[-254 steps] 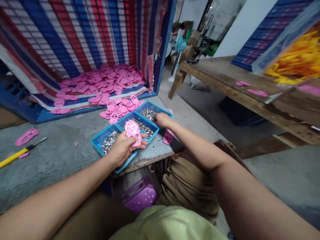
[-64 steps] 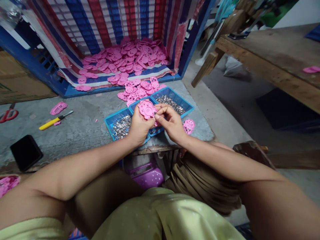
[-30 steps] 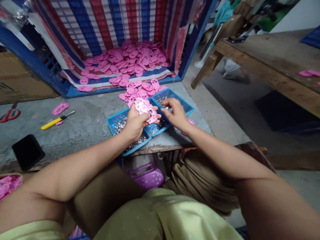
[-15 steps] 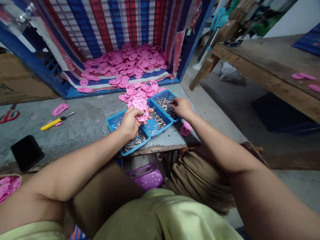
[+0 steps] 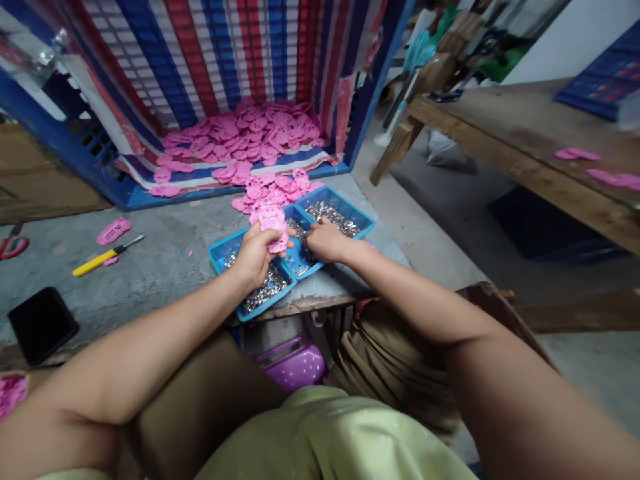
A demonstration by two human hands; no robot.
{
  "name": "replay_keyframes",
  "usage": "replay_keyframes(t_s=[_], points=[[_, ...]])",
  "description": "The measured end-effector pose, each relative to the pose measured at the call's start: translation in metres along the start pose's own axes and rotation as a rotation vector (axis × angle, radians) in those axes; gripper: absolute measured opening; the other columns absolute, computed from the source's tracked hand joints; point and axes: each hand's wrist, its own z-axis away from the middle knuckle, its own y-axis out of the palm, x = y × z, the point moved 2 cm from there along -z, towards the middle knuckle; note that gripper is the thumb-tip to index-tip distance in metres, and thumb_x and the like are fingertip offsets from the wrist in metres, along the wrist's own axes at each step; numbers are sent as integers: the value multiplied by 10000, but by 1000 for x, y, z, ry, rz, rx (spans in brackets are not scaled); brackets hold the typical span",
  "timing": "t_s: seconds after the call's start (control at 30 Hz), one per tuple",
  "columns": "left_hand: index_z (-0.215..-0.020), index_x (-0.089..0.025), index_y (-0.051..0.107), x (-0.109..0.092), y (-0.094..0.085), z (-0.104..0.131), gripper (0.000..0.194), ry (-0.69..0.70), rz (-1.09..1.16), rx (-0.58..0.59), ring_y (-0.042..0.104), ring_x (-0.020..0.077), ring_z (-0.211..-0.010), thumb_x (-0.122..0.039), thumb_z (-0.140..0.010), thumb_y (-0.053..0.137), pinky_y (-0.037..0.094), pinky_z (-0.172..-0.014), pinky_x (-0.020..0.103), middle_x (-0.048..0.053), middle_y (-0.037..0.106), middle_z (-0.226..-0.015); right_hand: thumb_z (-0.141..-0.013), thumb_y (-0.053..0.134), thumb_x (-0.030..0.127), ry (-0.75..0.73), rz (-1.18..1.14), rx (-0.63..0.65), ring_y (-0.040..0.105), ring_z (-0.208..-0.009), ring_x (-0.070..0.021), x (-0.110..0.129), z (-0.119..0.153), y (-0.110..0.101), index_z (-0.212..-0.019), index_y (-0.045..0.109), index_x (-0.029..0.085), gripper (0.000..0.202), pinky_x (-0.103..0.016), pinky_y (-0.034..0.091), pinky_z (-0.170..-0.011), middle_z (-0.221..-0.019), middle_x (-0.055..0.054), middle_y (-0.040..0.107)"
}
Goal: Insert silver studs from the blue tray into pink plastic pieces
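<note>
My left hand [image 5: 256, 255] is closed around a pink plastic piece [image 5: 273, 225] with holes in it, held above the trays. My right hand [image 5: 326, 240] reaches down into the middle blue tray [image 5: 299, 257], fingers bunched together; whatever is between the fingertips is hidden. Small shiny metal parts [image 5: 270, 283] lie in the left blue tray [image 5: 265, 308], partly under my left hand. More metal parts fill the right blue tray [image 5: 351, 205], just beyond my right hand. A loose group of pink pieces [image 5: 287, 185] lies behind the trays.
A blue crate [image 5: 350, 143] on its side, lined with striped cloth, holds a heap of pink pieces [image 5: 250, 130]. Leftward on the table are a yellow-handled screwdriver [image 5: 95, 262], red-handled scissors [image 5: 14, 245] and a black phone [image 5: 43, 325]. Another wooden table [image 5: 500, 113] stands at right.
My right hand has moved left from the right tray to the middle tray. My left hand still holds the pink piece, now tilted differently. The whole view has shifted slightly.
</note>
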Motion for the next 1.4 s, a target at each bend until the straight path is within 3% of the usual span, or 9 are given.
replay_keyframes(t_s=[0.23, 0.5, 0.67, 0.87, 1.03, 1.13, 1.27, 1.4], points=[[-936, -132, 598, -3, -1, -1, 354, 3, -34, -29, 677, 163, -580, -170, -598, 694, 490, -446, 207, 63, 744, -779, -914, 637, 112, 39, -25, 48, 668, -1077, -297, 2, -2, -12, -906, 784, 122, 147, -424, 349, -1032, -990, -157, 787], [-953, -131, 598, -1, -2, 2, 384, -1, -31, -27, 682, 174, -601, -177, -590, 716, 511, -463, 225, 67, 748, -809, -977, 542, 106, 123, -209, -120, 681, -1038, -258, -3, 10, -13, -1140, 695, 139, 226, -339, 422, -894, -1148, -135, 741], [-982, -122, 597, 1, -4, 0, 438, -7, -32, -32, 683, 175, -603, -191, -572, 734, 509, -461, 224, 77, 753, -824, -972, 555, 87, 196, -407, -218, 677, -980, -244, -6, 10, -14, -1050, 710, 149, 184, -297, 425, -776, -1139, -136, 729], [-963, -130, 586, 2, -3, 0, 433, -31, -54, -59, 675, 162, -584, -170, -557, 730, 504, -455, 214, 70, 752, -816, -895, 722, 119, 244, -723, -349, 654, -826, -157, -15, 8, -11, -885, 696, 153, 44, -241, 433, -756, -898, -31, 735], [-956, -120, 586, 5, -2, 2, 472, -71, -132, -55, 663, 144, -567, -174, -529, 782, 496, -445, 199, 61, 742, -799, -838, 816, 296, 193, -1047, -446, 552, -632, -109, -12, 8, -5, -779, 648, 152, 230, -213, 416, -621, -705, 31, 639], [-943, -128, 576, 9, 0, 4, 493, -93, -155, -30, 658, 143, -562, -202, -522, 822, 497, -446, 198, 40, 725, -756, -794, 849, 444, 117, -1239, -508, 524, -615, -116, -6, 11, 0, -699, 634, 160, 369, -228, 385, -607, -661, 26, 629], [-934, -128, 585, 12, 4, 6, 509, -123, -142, 8, 648, 135, -547, -212, -505, 845, 495, -448, 199, 25, 712, -730, -858, 801, 444, 84, -1220, -513, 567, -676, -127, 2, 17, 0, -726, 656, 161, 344, -237, 386, -663, -719, 7, 678], [-907, -132, 593, 13, 6, 7, 514, -148, -126, 25, 651, 137, -538, -208, -476, 864, 497, -446, 202, 16, 704, -730, -886, 785, 390, 106, -1145, -509, 535, -654, -114, 5, 20, -3, -700, 625, 161, 335, -236, 357, -663, -679, 31, 625]])
